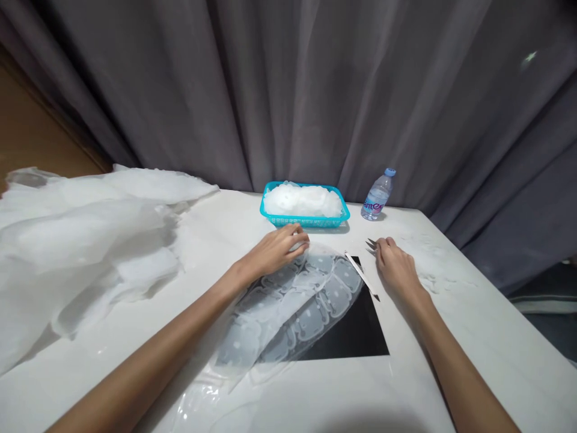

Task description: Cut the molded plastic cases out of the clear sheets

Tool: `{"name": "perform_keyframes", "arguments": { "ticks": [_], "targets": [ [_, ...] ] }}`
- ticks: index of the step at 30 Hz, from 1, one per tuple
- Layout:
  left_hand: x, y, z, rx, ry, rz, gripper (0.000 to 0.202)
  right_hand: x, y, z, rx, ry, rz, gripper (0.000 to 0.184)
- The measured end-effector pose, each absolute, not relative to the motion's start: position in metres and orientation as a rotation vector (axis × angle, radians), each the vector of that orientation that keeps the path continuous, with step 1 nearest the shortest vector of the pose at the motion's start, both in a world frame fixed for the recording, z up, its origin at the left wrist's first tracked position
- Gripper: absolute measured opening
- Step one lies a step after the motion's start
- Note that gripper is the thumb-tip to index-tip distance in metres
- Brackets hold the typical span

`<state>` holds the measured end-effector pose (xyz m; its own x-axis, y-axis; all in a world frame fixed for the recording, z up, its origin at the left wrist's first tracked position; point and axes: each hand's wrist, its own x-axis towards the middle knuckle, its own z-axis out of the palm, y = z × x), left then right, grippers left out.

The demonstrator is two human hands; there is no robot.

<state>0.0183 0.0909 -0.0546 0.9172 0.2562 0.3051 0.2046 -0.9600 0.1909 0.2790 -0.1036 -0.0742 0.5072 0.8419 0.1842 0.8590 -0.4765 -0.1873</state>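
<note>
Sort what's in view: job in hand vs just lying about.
Likely job:
patterned film, by the left hand
two-pointed tool, in the right hand
black mat, partly under the film
slim white tool, at the mat's edge

Probably lying about:
bottle
white heap
blue basket with white filling

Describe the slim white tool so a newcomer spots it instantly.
On the white table lies a black sheet. At its upper right edge, left of the right hand, is the tool. Its white body and dark tip set it apart from the patterned film.
</note>
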Motion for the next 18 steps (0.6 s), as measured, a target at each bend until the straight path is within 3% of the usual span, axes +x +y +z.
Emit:
{"name": "perform_keyframes", "arguments": {
  "ticks": [4, 8, 11, 18],
  "targets": [
    [0.017, 0.081, -0.034, 2.976, 0.279, 0.469, 0.033, 0.268, -0.104, -0.054, -2.273, -1.485, -0.048, 0.032],
    [0.014, 0.071, -0.015, 3.013, 0.303, 0.494, 0.025, 0.247, -0.101, -0.019, -1.79, -1.638, 0.314, 0.029],
    [0.012, 0.066, -0.006, 3.051, 0.285, 0.519, 0.025, 0.24, -0.095, 0.007, -1.676, -1.817, 0.491, 0.027],
    [0.009, 0.061, -0.001, 3.18, 0.234, 0.569, 0.027, 0.239, -0.077, 0.026, -1.825, -2.044, 0.236, 0.021]
  ]
}}
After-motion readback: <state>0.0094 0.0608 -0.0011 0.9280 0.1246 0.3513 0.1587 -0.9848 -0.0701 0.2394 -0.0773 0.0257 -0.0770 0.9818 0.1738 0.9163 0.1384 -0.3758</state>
